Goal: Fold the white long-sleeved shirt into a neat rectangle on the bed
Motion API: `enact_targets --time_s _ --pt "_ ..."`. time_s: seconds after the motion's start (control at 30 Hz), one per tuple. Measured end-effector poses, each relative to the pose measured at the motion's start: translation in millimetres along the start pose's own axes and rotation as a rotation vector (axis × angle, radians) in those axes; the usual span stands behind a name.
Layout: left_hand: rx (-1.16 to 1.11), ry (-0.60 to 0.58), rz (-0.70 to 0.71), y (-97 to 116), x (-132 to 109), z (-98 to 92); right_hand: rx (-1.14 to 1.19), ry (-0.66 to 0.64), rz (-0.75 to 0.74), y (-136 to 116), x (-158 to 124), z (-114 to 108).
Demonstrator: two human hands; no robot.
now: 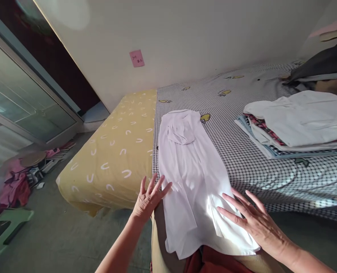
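A white garment, which looks like a shirt [189, 167], lies lengthwise over the bed's edge, its near end draped over my lap. Part of it is folded over itself near the far end. My left hand [149, 199] is at the shirt's left edge, fingers spread, with the fingertips over the cloth. On the other side, my right hand [249, 218] is open above the lower right part, its fingers apart. Whether either hand presses on the fabric I cannot tell. Bright sunlight falls on the shirt's lower right.
A stack of folded clothes [302, 121] lies on the checked bedspread [228, 110] at right, with darker clothes [322, 62] behind. A yellow sheet [114, 148] covers the bed's left part. A green stool [11, 227] and pink cloth [14, 185] are on the floor at left.
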State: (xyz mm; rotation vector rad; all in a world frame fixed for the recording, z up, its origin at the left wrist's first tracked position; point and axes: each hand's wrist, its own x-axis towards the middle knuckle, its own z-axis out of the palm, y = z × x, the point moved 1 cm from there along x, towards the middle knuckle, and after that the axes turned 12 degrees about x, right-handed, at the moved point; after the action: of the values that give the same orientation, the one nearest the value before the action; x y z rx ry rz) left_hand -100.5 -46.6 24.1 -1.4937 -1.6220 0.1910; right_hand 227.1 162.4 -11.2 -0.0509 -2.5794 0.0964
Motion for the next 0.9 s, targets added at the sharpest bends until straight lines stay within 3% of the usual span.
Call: enact_targets --time_s 0.17,0.3,0.4,0.67,0.77,0.9 --pt "-0.054 0.088 0.268 3 14 -12.1 0.109 -0.066 -0.092 7 11 1" --pt "-0.327 0.047 0.431 10 10 -38.8 0.21 -0.174 -0.119 13 22 -8" --pt "-0.513 -0.007 0.447 18 4 -51.3 0.256 -0.279 -0.106 14 30 -13" --pt "-0.772 -0.082 0.216 15 -7 -35.5 0.578 -0.326 0.124 23 26 -5" --pt "-1.066 -0.218 -0.083 5 -3 -31.1 0.73 -0.349 0.293 34 36 -18" --pt "-1.558 -0.63 -0.623 -18 26 -29.1 1.031 -0.428 0.449 55 78 -55"
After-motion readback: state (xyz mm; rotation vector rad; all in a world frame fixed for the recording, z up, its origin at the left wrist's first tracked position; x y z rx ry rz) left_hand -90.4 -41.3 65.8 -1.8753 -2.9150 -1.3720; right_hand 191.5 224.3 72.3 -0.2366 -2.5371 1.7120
